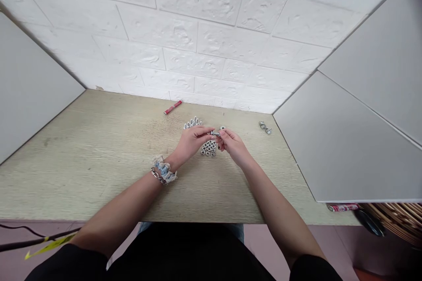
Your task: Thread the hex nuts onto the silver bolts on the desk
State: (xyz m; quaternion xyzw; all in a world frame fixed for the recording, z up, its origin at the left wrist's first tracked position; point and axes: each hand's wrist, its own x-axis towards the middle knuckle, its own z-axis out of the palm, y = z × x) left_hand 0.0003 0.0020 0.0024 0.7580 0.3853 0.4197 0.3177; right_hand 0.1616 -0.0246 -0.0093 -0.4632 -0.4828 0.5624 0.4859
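Observation:
A silver bolt lies sideways between my two hands, above the table. My left hand pinches one end of it with thumb and fingers. At the other end, the closed fingertips of my right hand meet the bolt; whether they also hold a nut is hidden. Just below the hands, silver nuts lie flat in close rows. Several bolts stand upright in a group behind my left hand. A small round metal piece shows behind my right fingertips.
A red marker-like tube lies near the back wall. Several metal fasteners rest at the right, by the grey side panel. A wicker basket and another red tube are at the lower right of the wooden table.

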